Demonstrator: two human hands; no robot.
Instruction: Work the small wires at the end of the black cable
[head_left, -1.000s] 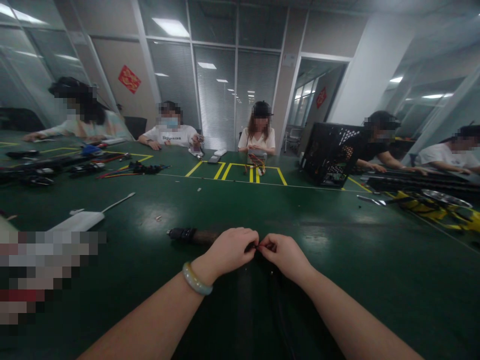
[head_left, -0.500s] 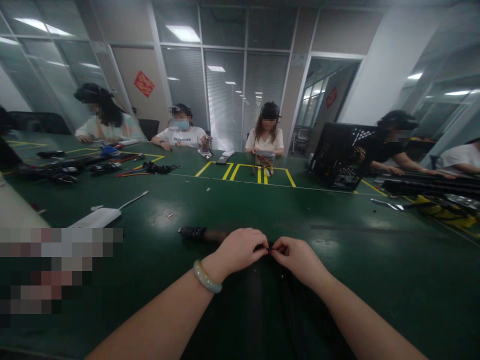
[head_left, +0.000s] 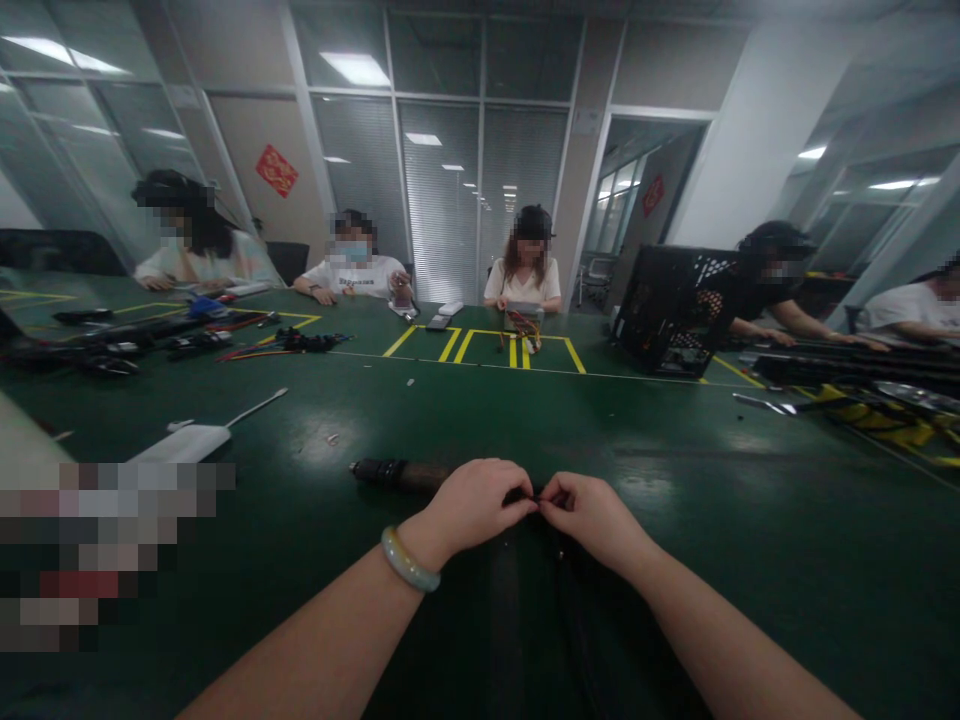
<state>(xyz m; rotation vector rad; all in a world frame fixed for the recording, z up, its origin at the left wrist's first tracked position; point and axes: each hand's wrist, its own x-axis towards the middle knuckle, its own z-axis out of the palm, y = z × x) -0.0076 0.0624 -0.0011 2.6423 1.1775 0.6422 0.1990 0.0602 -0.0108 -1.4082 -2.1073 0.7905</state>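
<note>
My left hand [head_left: 484, 508], with a pale green bangle [head_left: 409, 560] on its wrist, is closed in a pinch. Fingertip to fingertip with it, my right hand [head_left: 596, 515] is pinched too. Between them is something small and dark, too hidden to name. A dark cylindrical tool like an electric screwdriver [head_left: 390, 474] lies on the table just behind my left hand, which covers its near end. Below my right hand a dark cable-like strip [head_left: 574, 610] runs down towards me, hard to see against the table.
On the green table [head_left: 315, 560] a white adapter with a short cable [head_left: 187, 443] lies left. Black cables [head_left: 307, 340] lie farther back. A black computer case [head_left: 667, 310] stands at back right, near a metal tool [head_left: 765, 404]. Several people sit around the far side.
My view has turned slightly to the right, so the room and table items sit farther left. My two hands keep the same pinch, fingertips together.
</note>
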